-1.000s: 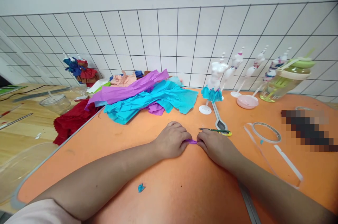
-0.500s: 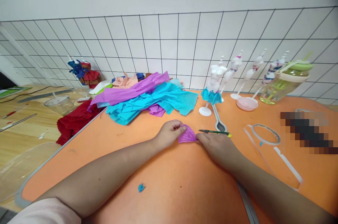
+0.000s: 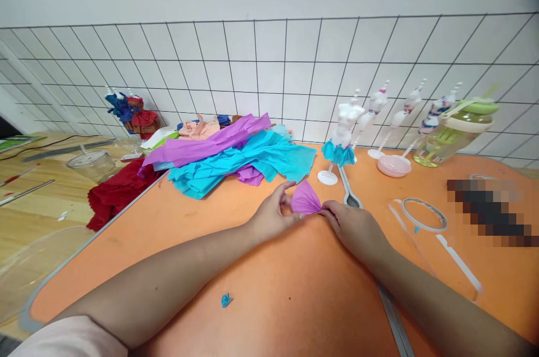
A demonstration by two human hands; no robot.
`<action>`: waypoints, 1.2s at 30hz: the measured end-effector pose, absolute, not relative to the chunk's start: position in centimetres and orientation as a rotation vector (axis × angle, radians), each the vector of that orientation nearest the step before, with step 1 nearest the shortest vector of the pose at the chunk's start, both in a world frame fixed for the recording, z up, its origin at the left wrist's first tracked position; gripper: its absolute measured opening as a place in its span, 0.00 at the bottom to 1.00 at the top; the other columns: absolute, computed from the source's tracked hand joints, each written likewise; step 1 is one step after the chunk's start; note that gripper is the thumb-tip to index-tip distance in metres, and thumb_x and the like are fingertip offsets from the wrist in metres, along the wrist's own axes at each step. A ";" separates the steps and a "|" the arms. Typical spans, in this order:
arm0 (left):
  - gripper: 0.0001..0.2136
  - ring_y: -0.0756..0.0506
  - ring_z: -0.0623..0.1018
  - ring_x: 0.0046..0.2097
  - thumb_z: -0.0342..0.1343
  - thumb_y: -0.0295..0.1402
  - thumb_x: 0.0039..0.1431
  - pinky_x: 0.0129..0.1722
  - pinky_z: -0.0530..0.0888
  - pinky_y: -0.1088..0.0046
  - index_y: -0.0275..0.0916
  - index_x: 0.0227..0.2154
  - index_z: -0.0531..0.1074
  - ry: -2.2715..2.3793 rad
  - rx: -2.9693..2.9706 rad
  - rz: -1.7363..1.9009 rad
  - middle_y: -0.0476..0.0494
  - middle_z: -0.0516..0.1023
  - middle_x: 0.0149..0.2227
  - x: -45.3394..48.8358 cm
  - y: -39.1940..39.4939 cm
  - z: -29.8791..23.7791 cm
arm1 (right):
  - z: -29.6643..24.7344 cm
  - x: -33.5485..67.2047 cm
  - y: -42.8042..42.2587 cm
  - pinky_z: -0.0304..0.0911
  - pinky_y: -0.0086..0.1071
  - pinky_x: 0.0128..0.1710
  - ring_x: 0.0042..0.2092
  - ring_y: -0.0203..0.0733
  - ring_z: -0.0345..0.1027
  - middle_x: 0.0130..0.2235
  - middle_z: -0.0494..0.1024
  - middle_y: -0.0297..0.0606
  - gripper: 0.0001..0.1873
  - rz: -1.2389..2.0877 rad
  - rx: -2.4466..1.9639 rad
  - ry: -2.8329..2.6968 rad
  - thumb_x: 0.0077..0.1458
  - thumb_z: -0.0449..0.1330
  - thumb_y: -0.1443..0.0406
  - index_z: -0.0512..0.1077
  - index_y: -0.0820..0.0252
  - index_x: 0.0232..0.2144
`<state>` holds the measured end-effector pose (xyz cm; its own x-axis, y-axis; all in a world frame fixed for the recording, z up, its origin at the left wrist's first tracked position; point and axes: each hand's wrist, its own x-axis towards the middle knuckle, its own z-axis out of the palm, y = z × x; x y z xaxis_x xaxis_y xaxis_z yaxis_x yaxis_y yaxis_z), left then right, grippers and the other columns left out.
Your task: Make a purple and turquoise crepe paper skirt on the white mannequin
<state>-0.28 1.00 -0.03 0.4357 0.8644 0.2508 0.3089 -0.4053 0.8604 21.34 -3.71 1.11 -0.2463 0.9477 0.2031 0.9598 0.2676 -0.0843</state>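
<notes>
Both hands meet over the middle of the orange table [image 3: 295, 289] on a small pleated purple paper fan [image 3: 305, 200]. My right hand [image 3: 351, 228] pinches the fan's gathered point at its right end. My left hand [image 3: 272, 212] holds the spread edge with thumb and fingers. A little behind them stands a white doll mannequin [image 3: 343, 132] in a teal paper skirt. The green-and-yellow knife near my right hand is hidden now.
A heap of purple and teal crepe paper [image 3: 236, 158] lies at the back left, red paper [image 3: 115, 191] beside it. Three more mannequins [image 3: 404, 113], a pink dish [image 3: 394, 165] and a green-lidded bottle [image 3: 455, 132] line the back right. A tape ring [image 3: 424, 214] lies right. A teal scrap [image 3: 226, 300] lies near me.
The purple paper went from a tight folded strip between my fingertips to a spread fan. Both hands moved slightly away from me and lifted the fan upright.
</notes>
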 end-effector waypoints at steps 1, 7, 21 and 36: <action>0.38 0.40 0.74 0.47 0.62 0.47 0.51 0.49 0.68 0.58 0.41 0.62 0.56 1.074 2.112 1.006 0.39 0.75 0.44 -0.4 0.8 0.3 | 1.1 21.3 -3.8 0.50 0.31 0.26 0.32 0.40 0.73 0.31 0.79 0.35 0.11 -0.119 -1.748 -2.368 0.65 0.48 0.64 0.70 0.57 0.37; 0.15 0.36 0.61 0.63 0.56 0.46 0.57 0.63 0.45 0.52 0.46 0.44 0.75 0.987 2.988 1.032 0.43 0.70 0.57 -0.3 -1.0 1.2 | 1.0 19.9 -5.1 0.49 0.32 0.25 0.30 0.42 0.72 0.28 0.76 0.36 0.09 -0.375 -1.382 -2.603 0.52 0.55 0.77 0.69 0.60 0.31; 0.09 0.46 0.66 0.61 0.52 0.28 0.62 0.65 0.38 0.58 0.43 0.28 0.75 0.731 3.304 1.120 0.54 0.76 0.53 0.1 -0.9 0.2 | -0.2 19.4 -4.5 0.51 0.31 0.27 0.33 0.42 0.73 0.32 0.80 0.37 0.12 0.014 -1.511 -2.461 0.64 0.50 0.66 0.71 0.59 0.30; 0.05 0.44 0.73 0.46 0.58 0.35 0.57 0.48 0.64 0.62 0.42 0.29 0.79 0.982 2.687 0.949 0.46 0.79 0.38 -0.2 0.1 1.2 | -0.1 23.7 0.0 0.56 0.38 0.38 0.41 0.49 0.66 0.36 0.74 0.42 0.23 0.011 -1.962 -1.917 0.58 0.51 0.49 0.77 0.56 0.27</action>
<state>-0.22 0.07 1.20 0.5912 0.6186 0.5176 0.5386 -0.7804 0.3176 23.70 0.03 -0.13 0.0616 0.9621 0.2658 0.9589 0.0169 -0.2833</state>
